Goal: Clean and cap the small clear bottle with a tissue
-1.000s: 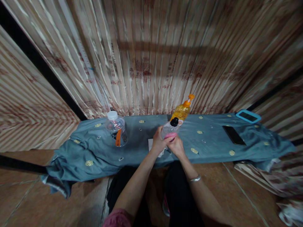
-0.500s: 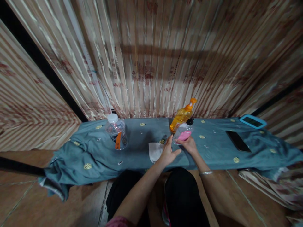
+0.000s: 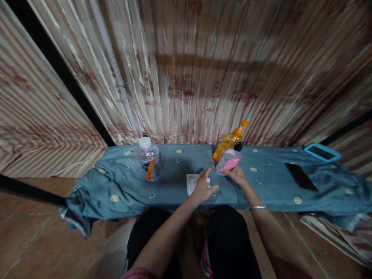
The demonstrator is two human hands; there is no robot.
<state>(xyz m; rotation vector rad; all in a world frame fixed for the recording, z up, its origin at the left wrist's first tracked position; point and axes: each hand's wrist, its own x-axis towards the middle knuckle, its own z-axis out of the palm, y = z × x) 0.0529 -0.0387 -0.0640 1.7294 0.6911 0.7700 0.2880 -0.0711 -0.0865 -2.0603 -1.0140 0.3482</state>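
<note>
My right hand [image 3: 237, 176] grips the lower part of a clear bottle [image 3: 225, 159] with a black cap and a pink label. Directly behind that bottle stands an orange pump bottle [image 3: 223, 146] of yellow liquid. My left hand [image 3: 202, 186] is open, thumb and fingers apart, over a white sheet of paper or tissue [image 3: 191, 182] that it partly covers. Nothing is in the left hand, which is a short way left of the clear bottle.
A large clear jar [image 3: 148, 162] with a white lid and orange label stands on the left of the blue-green cloth [image 3: 171, 193]. On the right lie a black phone [image 3: 301, 177] and a blue-framed device [image 3: 322, 152]. A striped curtain [image 3: 186, 77] hangs behind.
My left hand has come away from the clear bottle, moving left over the white sheet with its fingers spreading. My right hand stays on the bottle. The view has shifted slightly.
</note>
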